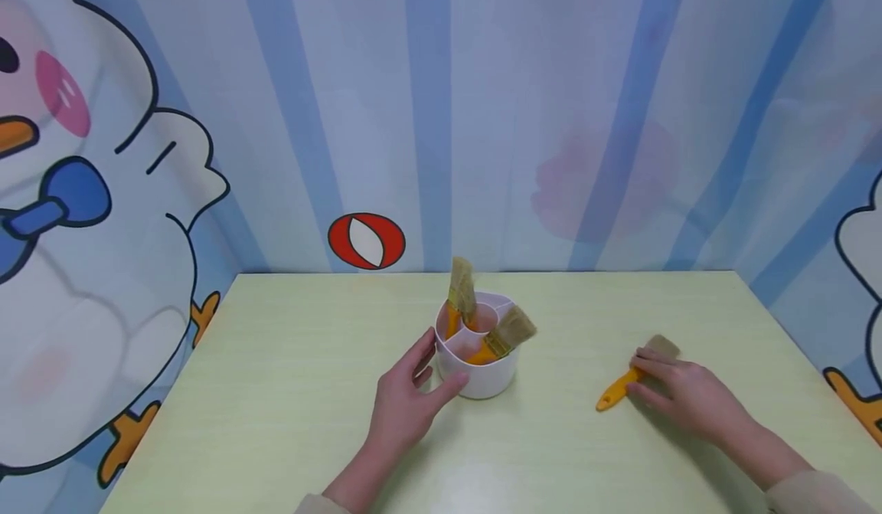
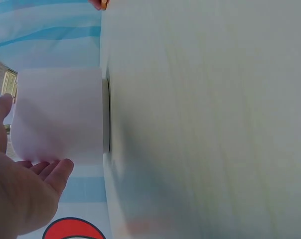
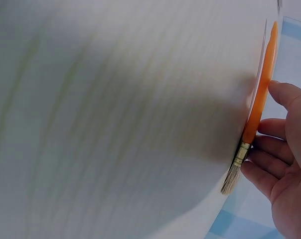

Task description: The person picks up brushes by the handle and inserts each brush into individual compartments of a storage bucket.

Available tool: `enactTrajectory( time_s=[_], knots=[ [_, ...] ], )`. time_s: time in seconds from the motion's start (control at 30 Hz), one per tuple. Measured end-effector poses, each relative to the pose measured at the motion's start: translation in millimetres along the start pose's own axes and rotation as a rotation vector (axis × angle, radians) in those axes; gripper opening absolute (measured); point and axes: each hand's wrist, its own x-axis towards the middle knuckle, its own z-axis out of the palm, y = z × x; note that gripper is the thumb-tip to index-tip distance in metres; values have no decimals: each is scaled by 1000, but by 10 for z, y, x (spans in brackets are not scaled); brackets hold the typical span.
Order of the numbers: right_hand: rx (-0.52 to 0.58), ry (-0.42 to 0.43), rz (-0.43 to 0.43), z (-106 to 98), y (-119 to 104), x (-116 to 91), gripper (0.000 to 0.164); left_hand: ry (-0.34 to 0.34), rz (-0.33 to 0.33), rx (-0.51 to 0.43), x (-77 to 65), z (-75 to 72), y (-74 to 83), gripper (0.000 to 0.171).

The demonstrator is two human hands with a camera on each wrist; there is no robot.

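Observation:
A white round divided holder [image 1: 482,376] stands on the table with paintbrushes in it, bristles up. Two of them, one being a paintbrush [image 1: 458,280], stand nearly upright at its left and centre; a wider paintbrush [image 1: 510,332] leans right from the front compartment. My left hand [image 1: 408,399] holds the holder from the left, its fingers along the side and thumb at the front. In the left wrist view, the thumb reaches the rim. Far to the right, my right hand [image 1: 689,399] grips another paintbrush [image 3: 260,94] with an orange handle, which lies slanted at the tabletop, bristles pointing away.
The pale table [image 1: 289,391] ends at a striped blue cloth backdrop [image 1: 482,116]. Similar printed cloth, with a cartoon duck [image 1: 103,330], rises along the left side. Table surface separates the holder from the brush on the right.

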Motion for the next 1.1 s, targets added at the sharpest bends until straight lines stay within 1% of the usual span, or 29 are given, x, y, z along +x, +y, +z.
enactTrajectory(
  time_s=[0.13,0.27,0.43,0.67,0.77,0.87,0.93,1.0,1.1],
  knots=[
    [14,-3,-16,19,-20,17,38,9,3,-22,12,20,-10,86],
    [28,-14,-31,29,-33,38,39,1,-3,-33,34,26,-21,88],
    [46,-20,-64,20,-53,60,43,-10,17,-60,76,30,-36,86],
    [60,-35,-102,36,-103,120,41,-23,-5,-76,139,35,-56,87],
    [54,-25,-110,45,-132,127,43,-40,-14,-84,159,35,-67,88],
    [37,-5,-86,39,-183,121,47,-63,-28,-93,177,25,-65,89],
    [20,-4,-44,25,-233,117,49,-76,-23,-96,191,12,-64,89],
    [2,-26,7,12,-285,125,55,-84,-10,-99,206,-7,-58,89],
    [-27,-87,65,3,-341,144,66,-92,7,-97,229,-32,-63,88]
  ],
)
